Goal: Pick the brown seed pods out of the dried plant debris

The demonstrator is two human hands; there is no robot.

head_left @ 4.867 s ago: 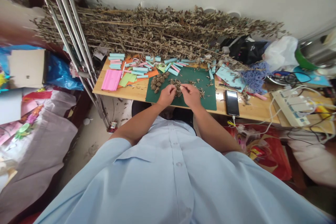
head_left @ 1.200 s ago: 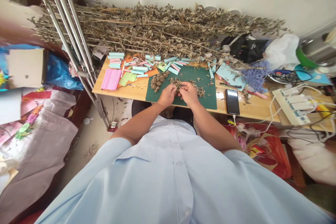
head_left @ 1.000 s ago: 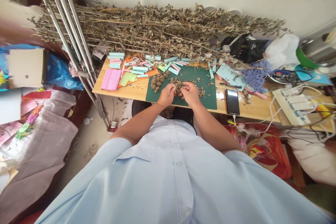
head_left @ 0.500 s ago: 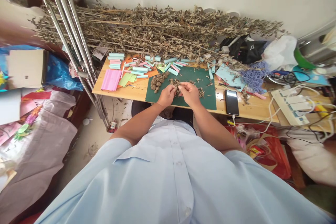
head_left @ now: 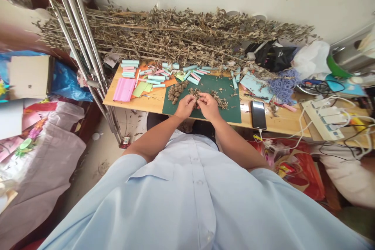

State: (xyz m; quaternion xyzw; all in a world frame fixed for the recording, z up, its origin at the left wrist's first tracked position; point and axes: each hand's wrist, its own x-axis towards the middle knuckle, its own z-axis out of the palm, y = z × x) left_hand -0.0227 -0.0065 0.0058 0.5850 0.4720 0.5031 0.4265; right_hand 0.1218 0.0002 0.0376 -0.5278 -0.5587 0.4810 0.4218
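My left hand (head_left: 185,107) and my right hand (head_left: 208,106) meet over the green cutting mat (head_left: 205,84), fingertips pinching a small wad of dried leaf (head_left: 195,97). Just left of them sits a heap of small brown balls of dried leaf (head_left: 176,90). Crumbled leaf bits (head_left: 220,100) lie on the mat to the right of my right hand. Part of the wad is hidden by my fingers. Light blue paper rolls (head_left: 155,78) lie beyond the mat on an orange sheet.
Long dried leafy stems (head_left: 164,27) lie along the wall behind the wooden table (head_left: 140,103). A chrome tube frame (head_left: 76,39) stands at the left. A pink paper stack (head_left: 124,89) lies left, a phone (head_left: 258,115) right, with a tangled power strip (head_left: 322,119) beyond.
My right hand has shifted left and closer to my left hand, and the fingers now press together on the leaf wad. The view has tilted slightly.
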